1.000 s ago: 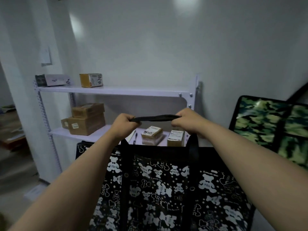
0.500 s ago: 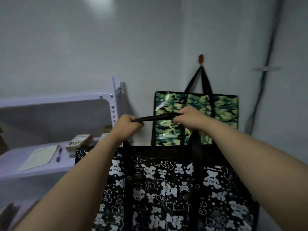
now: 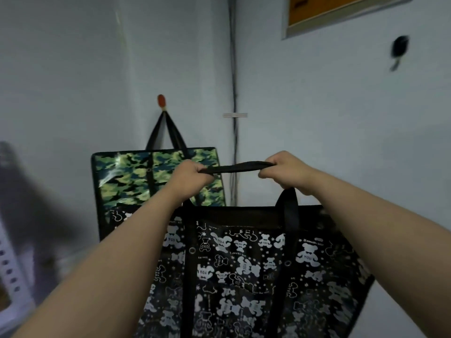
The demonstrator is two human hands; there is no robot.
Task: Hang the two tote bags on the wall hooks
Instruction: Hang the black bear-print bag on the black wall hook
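A dark cable [image 3: 234, 98] runs down the wall corner, with a framed board [image 3: 341, 11] at upper right.

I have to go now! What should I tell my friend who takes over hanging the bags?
Left hand and right hand: both shut on the strap of the black bear-print tote bag, held up between them.
Done: the camouflage tote bag hangs from the red wall hook.
Left: hang the bear-print bag; a dark hook shows up on the right wall, free.
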